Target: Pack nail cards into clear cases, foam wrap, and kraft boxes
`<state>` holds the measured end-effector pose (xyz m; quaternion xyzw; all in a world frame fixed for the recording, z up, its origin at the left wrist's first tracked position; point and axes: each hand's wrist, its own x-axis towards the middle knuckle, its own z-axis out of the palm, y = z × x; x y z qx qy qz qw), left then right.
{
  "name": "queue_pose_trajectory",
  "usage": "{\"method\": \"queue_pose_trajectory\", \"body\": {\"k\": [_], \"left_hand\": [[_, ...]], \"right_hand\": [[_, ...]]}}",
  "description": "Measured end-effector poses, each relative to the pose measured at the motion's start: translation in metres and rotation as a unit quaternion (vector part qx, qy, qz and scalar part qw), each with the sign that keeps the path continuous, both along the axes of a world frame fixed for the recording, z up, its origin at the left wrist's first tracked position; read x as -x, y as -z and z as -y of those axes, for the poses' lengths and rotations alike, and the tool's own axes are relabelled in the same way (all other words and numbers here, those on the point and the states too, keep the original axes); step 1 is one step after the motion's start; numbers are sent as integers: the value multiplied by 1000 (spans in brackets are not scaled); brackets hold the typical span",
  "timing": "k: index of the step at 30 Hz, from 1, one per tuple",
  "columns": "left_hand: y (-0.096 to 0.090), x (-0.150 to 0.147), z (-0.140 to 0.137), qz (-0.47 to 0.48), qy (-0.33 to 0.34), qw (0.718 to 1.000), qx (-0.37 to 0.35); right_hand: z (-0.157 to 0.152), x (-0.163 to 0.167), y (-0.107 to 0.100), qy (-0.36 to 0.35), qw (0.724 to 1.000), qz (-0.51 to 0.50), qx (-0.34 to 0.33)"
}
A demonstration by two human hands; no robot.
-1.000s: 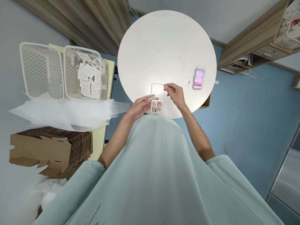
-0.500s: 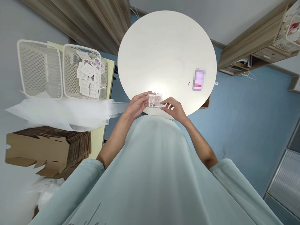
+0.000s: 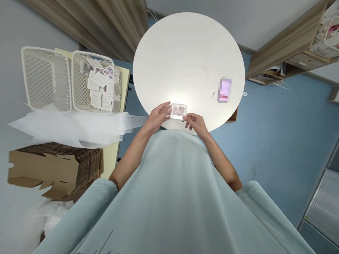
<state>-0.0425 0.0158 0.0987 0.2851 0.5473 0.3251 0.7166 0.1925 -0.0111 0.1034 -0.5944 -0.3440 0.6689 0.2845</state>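
Between my hands, over the near edge of the round white table [image 3: 185, 53], is a small clear plastic case [image 3: 178, 112]. Small pinkish pieces lie in rows inside it, too small and glared over to name. My left hand [image 3: 159, 116] is closed on the case's left side, thumb and fingers at its edge. At the lower right corner, my right hand [image 3: 195, 123] pinches the case between thumb and forefinger, its other fingers curled below.
A side table at the left bears a basket [image 3: 76, 84] of white cards, a basket [image 3: 23, 77] of clear cases, white wrapping sheets [image 3: 71, 127] and flattened cardboard boxes [image 3: 45, 167]. A blurred pink-purple item [image 3: 225, 90] lies on the round table's right.
The case has shifted slightly right and away from me, and its face now reflects more light. My right fingers have moved onto its lower right corner.
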Motion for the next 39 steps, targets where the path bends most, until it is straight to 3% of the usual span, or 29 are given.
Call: {"method": "queue_pose_trajectory", "body": {"k": [6,14,19,27,33,39], "left_hand": [[9,5,17,-81,51,995,7],[22,9,22,-80,15,997,6],[59,20,27,-190,6,982,6],[126,44,19,-386,39,921,34],[149,53,10,-399,72,912,66],[152,50,9,-414,85,903,81]], "right_hand": [[-2,-1,13,-1,1000,23,8],[-2,5,33,-29,999,39,17],[-12,26,66,-93,992,75,47],[-43,89,127,-162,970,158,89],[-46,113,146,-204,941,244,118],[-44,127,150,-217,921,299,121]]}}
